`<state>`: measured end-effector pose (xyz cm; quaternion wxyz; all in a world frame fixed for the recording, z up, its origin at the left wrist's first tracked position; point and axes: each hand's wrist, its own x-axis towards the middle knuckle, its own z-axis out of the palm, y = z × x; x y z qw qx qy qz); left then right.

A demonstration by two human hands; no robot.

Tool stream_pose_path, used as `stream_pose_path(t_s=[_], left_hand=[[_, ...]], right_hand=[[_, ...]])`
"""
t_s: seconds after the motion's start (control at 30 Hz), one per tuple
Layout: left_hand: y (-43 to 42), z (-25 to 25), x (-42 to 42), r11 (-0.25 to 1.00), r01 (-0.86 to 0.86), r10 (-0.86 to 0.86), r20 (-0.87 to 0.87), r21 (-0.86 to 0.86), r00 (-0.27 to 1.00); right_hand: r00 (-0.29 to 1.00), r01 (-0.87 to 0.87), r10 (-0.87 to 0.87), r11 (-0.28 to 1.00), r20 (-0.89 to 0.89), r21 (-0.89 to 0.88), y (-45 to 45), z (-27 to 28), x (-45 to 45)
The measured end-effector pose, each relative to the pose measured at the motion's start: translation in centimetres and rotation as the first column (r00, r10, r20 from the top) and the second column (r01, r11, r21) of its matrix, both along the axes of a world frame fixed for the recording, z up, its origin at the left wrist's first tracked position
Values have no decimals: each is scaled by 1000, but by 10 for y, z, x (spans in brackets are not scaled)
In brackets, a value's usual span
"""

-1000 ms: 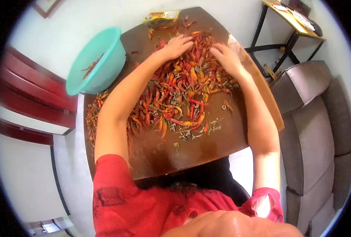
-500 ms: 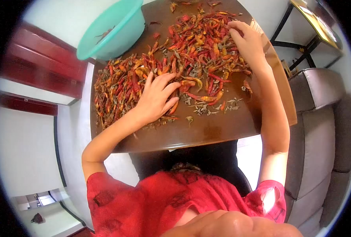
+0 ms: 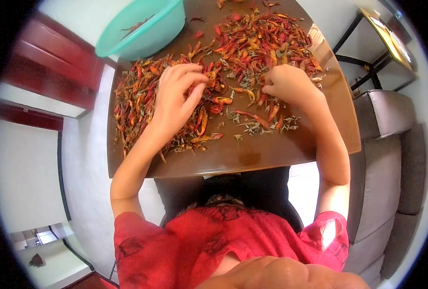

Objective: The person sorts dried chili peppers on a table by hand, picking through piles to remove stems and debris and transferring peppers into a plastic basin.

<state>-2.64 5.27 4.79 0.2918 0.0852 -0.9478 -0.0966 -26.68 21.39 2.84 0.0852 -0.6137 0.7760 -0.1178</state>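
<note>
Dried red and orange chili peppers (image 3: 252, 41) lie heaped across a brown table, mixed with bits of dry leaf. My left hand (image 3: 177, 96) is over the left part of the heap, fingers bent and thumb apart, with nothing visible in it. On the right, my right hand (image 3: 293, 86) is closed, its fingers curled down at the near edge of the peppers. Whatever those fingertips hold is hidden. Between the hands lie a few loose peppers and grey leaf scraps (image 3: 252, 126).
A turquoise basin (image 3: 149, 36) with a few dark red pieces inside stands at the table's far left. The brown table's near edge (image 3: 223, 166) runs before my lap. A grey sofa (image 3: 382, 183) and a black-framed side table (image 3: 385, 36) are to the right.
My right hand has come nearer and leftward from the far right of the heap, its fingers curling in. My left hand has moved slightly farther out and left. Some peppers between them have shifted.
</note>
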Motion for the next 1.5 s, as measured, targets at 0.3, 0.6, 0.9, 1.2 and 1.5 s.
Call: stream_pose_path(t_s=[0.3,0.6,0.9,1.2,1.5], left_hand=[[19,-24,-13,497,186,-106,-153,848,982],[-4,-29,-6,256,320,-196,-275,912,941],[-10,-29,8,719,59,-11,-73,693,997],[-1,-14,13,9,319,-217,-309,948,926],[-4,-13,15,-77,314,-20,-317,946,948]], right_hand=[[669,-30,-1,999,743,29,-1,35,-12],[535,-107,232,973,812,-207,-62,46,59],[942,-329,318,816,-105,-476,-80,29,79],[853,220,162,750,496,-623,-56,44,18],[963,-163,97,953,253,256,-4,49,19]])
